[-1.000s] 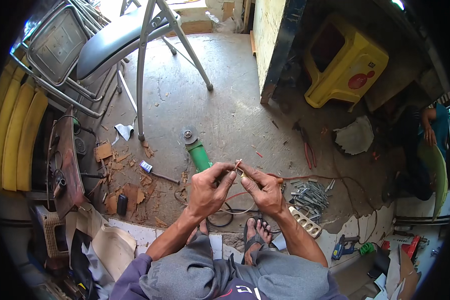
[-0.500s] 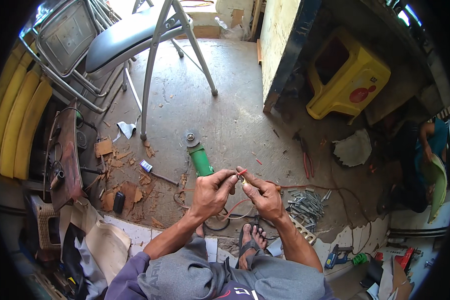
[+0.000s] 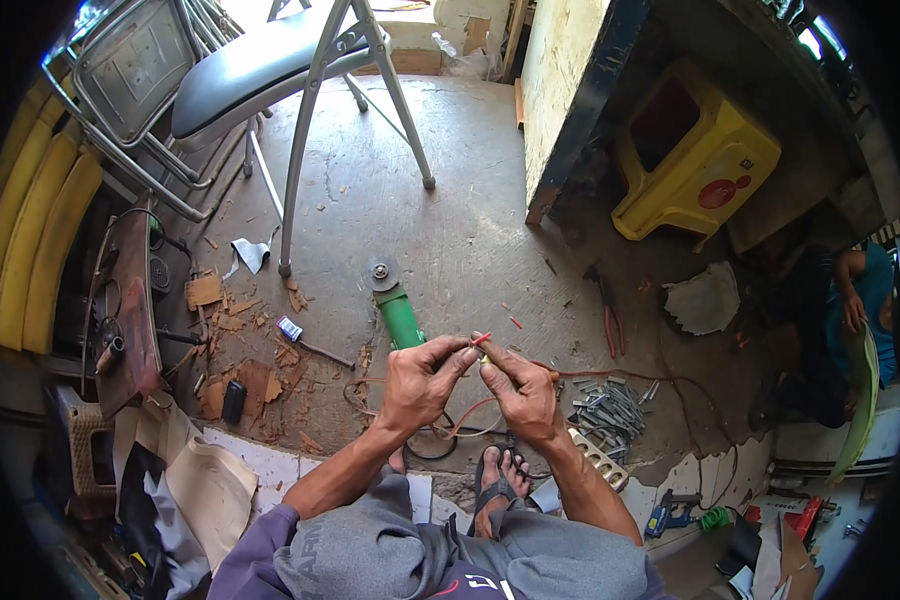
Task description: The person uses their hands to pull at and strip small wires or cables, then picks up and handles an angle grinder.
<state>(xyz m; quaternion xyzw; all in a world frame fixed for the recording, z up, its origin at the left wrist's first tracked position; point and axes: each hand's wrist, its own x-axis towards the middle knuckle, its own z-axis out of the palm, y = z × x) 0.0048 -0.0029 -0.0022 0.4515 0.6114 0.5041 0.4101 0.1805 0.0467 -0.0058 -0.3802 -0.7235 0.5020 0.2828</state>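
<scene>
In the head view, my left hand [image 3: 420,385] and my right hand [image 3: 520,398] meet at the fingertips, pinching a thin red wire [image 3: 483,339] and a small yellowish piece [image 3: 486,361] that is too small to make out clearly. Both hands are closed. Just beyond them, a green angle grinder [image 3: 398,318] lies on the floor. Loose cords [image 3: 475,430] loop beneath my hands, and a white power strip [image 3: 598,462] lies partly behind my right forearm.
A folding chair [image 3: 245,85] stands upper left. A yellow stool [image 3: 700,160] lies by a board [image 3: 560,100]. Red-handled pliers [image 3: 613,325], metal pieces [image 3: 615,405] and wood scraps [image 3: 232,325] lie around. A person [image 3: 850,310] at the right holds a pale green curved piece [image 3: 863,410].
My fingertips have shifted slightly, and the red wire now points up to the right and shows more clearly. The camera view has moved a little; the grinder and surrounding items stay put.
</scene>
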